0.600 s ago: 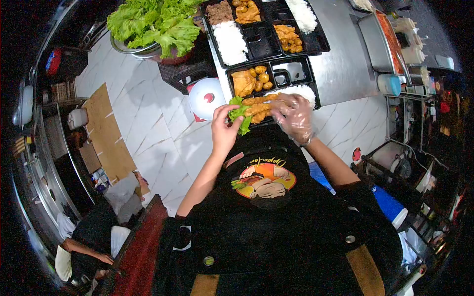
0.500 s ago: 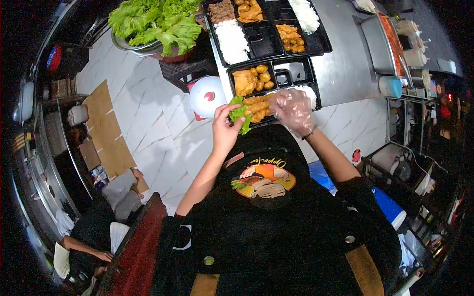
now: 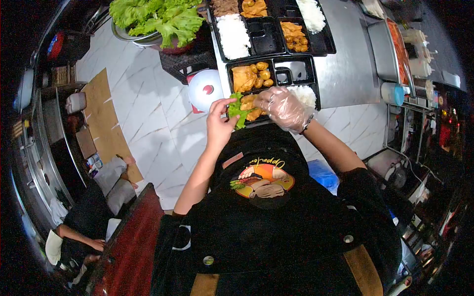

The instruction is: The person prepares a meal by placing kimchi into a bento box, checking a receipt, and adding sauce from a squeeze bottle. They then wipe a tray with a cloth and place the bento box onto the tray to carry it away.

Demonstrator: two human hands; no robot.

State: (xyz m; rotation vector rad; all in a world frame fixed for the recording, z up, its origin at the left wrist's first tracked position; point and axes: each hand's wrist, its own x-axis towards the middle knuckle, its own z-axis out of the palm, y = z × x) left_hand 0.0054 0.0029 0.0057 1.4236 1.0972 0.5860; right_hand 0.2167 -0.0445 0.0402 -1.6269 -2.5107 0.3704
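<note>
My bare left hand [image 3: 220,122] pinches a green lettuce leaf [image 3: 238,111] at the left end of the nearest black compartment tray [image 3: 316,74]. Just right of the leaf lie golden breaded fried chicken pieces [image 3: 248,103], partly covered by my right hand [image 3: 286,109]. That hand wears a clear plastic glove, and its bent fingers are closed over the chicken from the right. White rice [image 3: 303,94] fills the compartment beyond the glove. In the upper left compartment sit an orange-brown sauced slice [image 3: 243,79] and several round glazed balls [image 3: 264,75].
More black trays [image 3: 269,42] with rice and sauced food stand behind on the steel counter [image 3: 345,74]. A bowl of lettuce [image 3: 158,22] is at upper left, near a white round lid [image 3: 205,91]. Another person [image 3: 89,222] is at lower left.
My gloved right hand has moved left along the chicken pieces, covering more of them. My left hand keeps the lettuce at the tray's left end. The view has shifted slightly.
</note>
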